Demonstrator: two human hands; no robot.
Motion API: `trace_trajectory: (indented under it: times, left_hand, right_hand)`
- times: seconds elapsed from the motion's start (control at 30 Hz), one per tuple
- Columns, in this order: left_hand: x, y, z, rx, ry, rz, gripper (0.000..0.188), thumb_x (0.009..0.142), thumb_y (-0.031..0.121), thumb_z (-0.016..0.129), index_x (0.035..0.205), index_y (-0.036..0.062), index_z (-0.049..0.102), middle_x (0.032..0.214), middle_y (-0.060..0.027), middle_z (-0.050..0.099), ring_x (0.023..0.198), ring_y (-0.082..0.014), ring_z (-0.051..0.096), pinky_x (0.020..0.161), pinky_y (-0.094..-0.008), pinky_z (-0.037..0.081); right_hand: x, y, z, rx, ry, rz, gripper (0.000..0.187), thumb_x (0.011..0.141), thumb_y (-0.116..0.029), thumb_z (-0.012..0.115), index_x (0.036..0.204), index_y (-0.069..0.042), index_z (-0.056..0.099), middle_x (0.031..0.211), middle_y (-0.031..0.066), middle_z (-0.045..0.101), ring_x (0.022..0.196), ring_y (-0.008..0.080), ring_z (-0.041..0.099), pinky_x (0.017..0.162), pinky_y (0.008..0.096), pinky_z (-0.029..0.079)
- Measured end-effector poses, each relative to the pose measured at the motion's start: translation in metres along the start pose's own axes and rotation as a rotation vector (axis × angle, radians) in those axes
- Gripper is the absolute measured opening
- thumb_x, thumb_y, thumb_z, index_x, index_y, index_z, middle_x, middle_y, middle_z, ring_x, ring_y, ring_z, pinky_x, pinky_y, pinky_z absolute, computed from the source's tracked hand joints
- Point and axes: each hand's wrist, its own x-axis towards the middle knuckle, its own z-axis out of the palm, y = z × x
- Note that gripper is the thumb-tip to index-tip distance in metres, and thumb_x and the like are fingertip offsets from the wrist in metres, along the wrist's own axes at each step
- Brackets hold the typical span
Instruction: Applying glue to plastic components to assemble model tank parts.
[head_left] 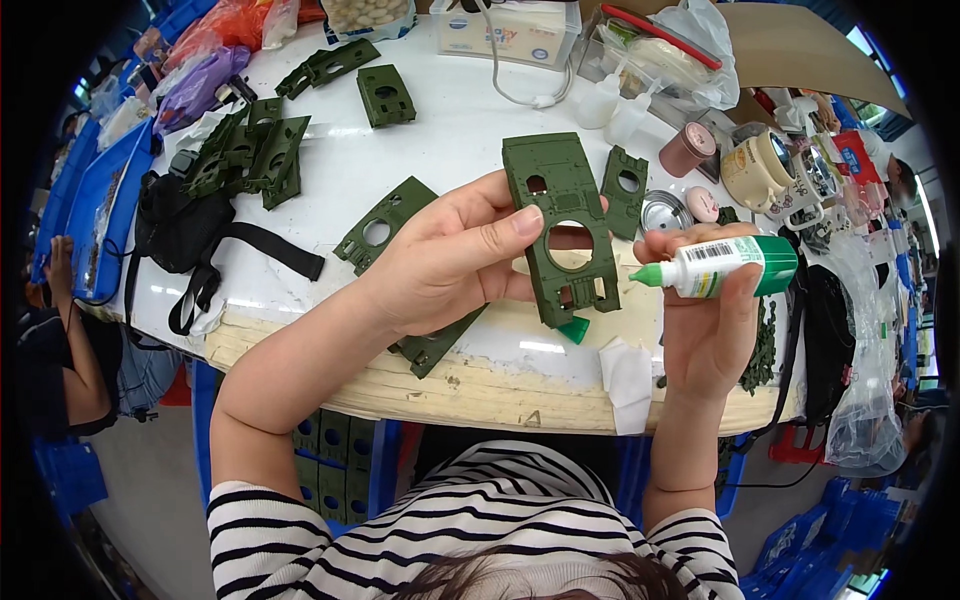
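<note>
My left hand (440,255) grips a dark green plastic model tank hull part (548,190) above the table's near edge, thumb on its face. The part is held upright and has a large round hole and smaller cut-outs. In my right hand (705,345) lies a white and green glue bottle (715,268), tilted nearly level, its green nozzle pointing left at the part. The nozzle tip is apart from the part. A small green cap (573,331) lies below the part. Similar green pieces lie nearby, one (385,222) by my left wrist and another (625,190) beyond the part.
Several green parts are piled (255,155) at the far left, near a black strapped bag (180,225). A folded white tissue (627,385) sits at the near edge. Cups (752,172), white squeeze bottles (627,120) and a clear box (505,35) stand along the back and right. Another person's arm (75,350) shows left.
</note>
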Motion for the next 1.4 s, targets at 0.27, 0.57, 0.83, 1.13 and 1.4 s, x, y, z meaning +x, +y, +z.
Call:
trace_trajectory:
  times: [0.27, 0.57, 0.83, 1.13, 1.4]
  left_hand:
    - [0.0004, 0.0025, 0.0004, 0.011, -0.061, -0.023, 0.050, 0.097, 0.022, 0.039, 0.140, 0.0016, 0.025, 0.136, -0.0224, 0.039, 0.122, -0.0355, 0.046, 0.094, -0.0446, 0.048]
    - [0.0006, 0.0022, 0.0014, 0.045, -0.041, -0.016, 0.049, 0.097, 0.023, 0.039, 0.139, 0.0008, 0.027, 0.135, -0.0231, 0.040, 0.119, -0.0341, 0.049, 0.091, -0.0430, 0.050]
    - [0.0013, 0.0012, -0.0008, 0.072, -0.026, -0.015, 0.049, 0.097, 0.024, 0.038, 0.138, 0.0009, 0.027, 0.135, -0.0231, 0.039, 0.119, -0.0348, 0.049, 0.090, -0.0422, 0.051]
    - [0.0022, 0.0005, -0.0015, 0.046, -0.073, -0.002, 0.048, 0.097, 0.024, 0.038, 0.138, 0.0013, 0.027, 0.135, -0.0231, 0.039, 0.119, -0.0354, 0.049, 0.089, -0.0429, 0.051]
    - [0.0025, 0.0024, 0.0005, 0.038, -0.096, 0.003, 0.048, 0.097, 0.023, 0.037, 0.138, 0.0010, 0.027, 0.135, -0.0234, 0.039, 0.119, -0.0352, 0.049, 0.089, -0.0426, 0.051]
  right_hand:
    - [-0.0013, -0.0062, 0.0033, -0.185, -0.165, 0.016, 0.042, 0.093, -0.040, 0.048, 0.100, 0.001, 0.041, 0.092, 0.0132, 0.054, 0.087, 0.0314, 0.065, 0.079, 0.0394, 0.054]
    - [-0.0038, -0.0087, 0.0042, -0.236, -0.139, 0.050, 0.042, 0.091, -0.040, 0.052, 0.100, 0.000, 0.041, 0.092, 0.0123, 0.053, 0.086, 0.0322, 0.065, 0.080, 0.0405, 0.054]
    - [-0.0036, -0.0075, 0.0055, -0.195, -0.109, 0.043, 0.039, 0.090, -0.035, 0.056, 0.099, 0.000, 0.044, 0.089, 0.0124, 0.056, 0.087, 0.0309, 0.066, 0.080, 0.0401, 0.054]
    - [-0.0039, -0.0076, 0.0057, -0.172, -0.092, 0.053, 0.037, 0.088, -0.032, 0.060, 0.098, 0.001, 0.046, 0.088, 0.0124, 0.058, 0.087, 0.0292, 0.066, 0.080, 0.0384, 0.053]
    - [-0.0038, -0.0076, 0.0073, -0.127, -0.071, 0.056, 0.036, 0.087, -0.029, 0.063, 0.098, 0.001, 0.047, 0.087, 0.0113, 0.059, 0.087, 0.0296, 0.066, 0.081, 0.0391, 0.054]
